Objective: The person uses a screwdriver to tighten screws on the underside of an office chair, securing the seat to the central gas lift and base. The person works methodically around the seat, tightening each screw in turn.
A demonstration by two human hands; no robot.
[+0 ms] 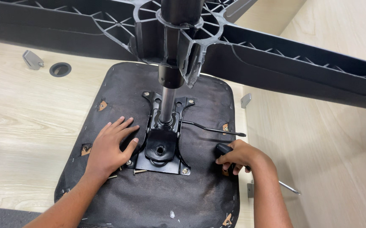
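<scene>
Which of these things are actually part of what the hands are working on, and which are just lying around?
In use:
- left hand flat on the upturned chair seat
- black metal mounting plate with gas column
- loose screw beside the plate
- right hand gripping a screwdriver

Lying about:
- round desk grommet
- metal bracket

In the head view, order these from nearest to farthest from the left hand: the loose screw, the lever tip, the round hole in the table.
From the left hand:
1. Loose screw, just right, beside the plate.
2. Round hole, up-left in the table.
3. Lever tip, far right, above the other hand.
</scene>
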